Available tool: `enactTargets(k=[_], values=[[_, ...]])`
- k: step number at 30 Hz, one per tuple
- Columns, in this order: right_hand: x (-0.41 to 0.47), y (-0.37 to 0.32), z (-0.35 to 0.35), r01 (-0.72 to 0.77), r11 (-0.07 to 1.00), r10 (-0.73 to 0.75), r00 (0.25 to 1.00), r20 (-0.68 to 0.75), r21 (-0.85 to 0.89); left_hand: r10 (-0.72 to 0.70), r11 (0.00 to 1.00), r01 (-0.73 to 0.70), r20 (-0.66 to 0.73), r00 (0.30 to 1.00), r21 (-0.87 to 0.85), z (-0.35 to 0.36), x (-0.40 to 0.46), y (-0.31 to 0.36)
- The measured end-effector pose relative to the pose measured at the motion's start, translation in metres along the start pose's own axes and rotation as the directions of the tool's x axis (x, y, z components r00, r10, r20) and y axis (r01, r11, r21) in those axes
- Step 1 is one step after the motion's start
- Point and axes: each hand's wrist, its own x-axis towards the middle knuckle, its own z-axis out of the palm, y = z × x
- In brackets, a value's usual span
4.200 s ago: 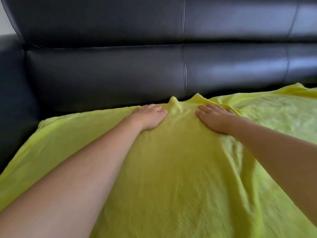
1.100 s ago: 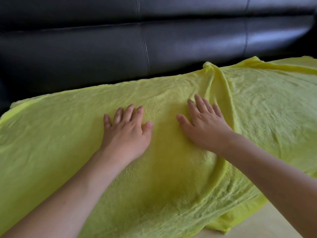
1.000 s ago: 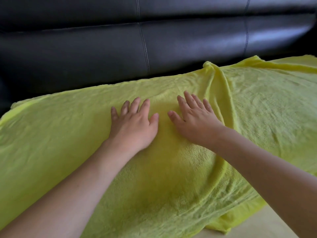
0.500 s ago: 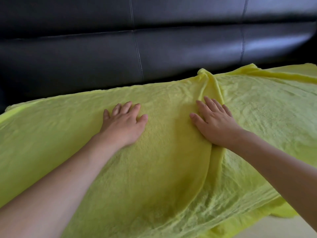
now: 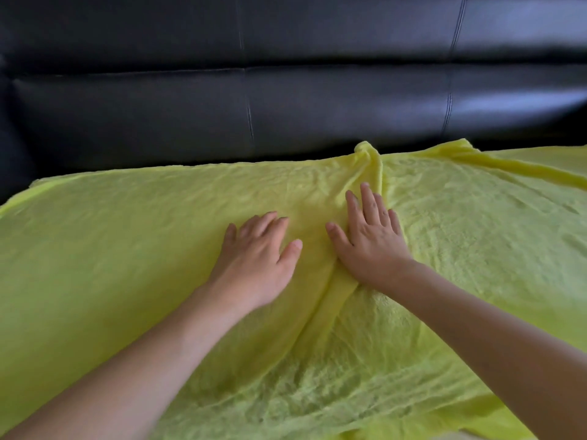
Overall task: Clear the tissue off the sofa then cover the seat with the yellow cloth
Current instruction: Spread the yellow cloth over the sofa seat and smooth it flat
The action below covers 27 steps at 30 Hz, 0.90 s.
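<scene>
The yellow cloth (image 5: 133, 249) lies spread over the seat of the black leather sofa (image 5: 190, 112), its far edge running along the foot of the backrest and its near part hanging over the seat's front edge. No tissue is anywhere in view, so that part of the job looks finished, and the work in hand is the covering itself, or rather the flattening of it.

Both hands are on the cloth near the middle of the seat, close beside each other. The left hand (image 5: 254, 258) lies palm down with fingers relaxed, gripping nothing. The right hand (image 5: 368, 246) also lies flat, fingers straight and pointing toward the backrest, pressing rather than grasping. Between them a raised fold (image 5: 333, 300) runs from the front edge back to a small peak (image 5: 368, 150) bunched up against the backrest, just beyond the right fingertips.

To my eye the cloth is in place but not yet smooth. The next move probably calls for sliding the palms apart, left toward the armrest end and right toward the far end, to draw that ridge out, then tucking or patting down the peak at the back edge. Light pressure should do; fleece like this tends to drag and rumple again if pushed hard.
</scene>
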Motion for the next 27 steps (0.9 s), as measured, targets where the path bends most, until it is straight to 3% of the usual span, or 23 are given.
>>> enactTargets(k=[7,14,20,24,27], values=[[-0.018,0.03,-0.001,0.061,0.998,-0.061,0.994,0.094,0.001,-0.064,0.992,0.063,0.004,0.998,0.112,0.014,0.0,0.005],[-0.019,0.078,-0.015,-0.029,1.0,0.029,0.994,0.107,-0.006,-0.06,0.991,0.059,0.004,0.998,0.119,0.013,-0.002,0.004],[-0.02,0.087,-0.022,-0.102,0.984,0.12,0.985,0.12,-0.148,-0.051,0.99,0.051,-0.004,0.999,0.132,0.015,-0.003,0.003],[-0.023,0.055,-0.019,0.046,0.99,-0.035,0.996,0.078,-0.134,-0.056,0.989,0.055,0.006,0.998,0.139,0.015,-0.002,0.003],[-0.027,0.042,-0.01,0.168,0.982,-0.155,0.979,0.136,-0.091,-0.064,0.986,0.061,0.016,0.998,0.152,0.015,0.0,0.002]])
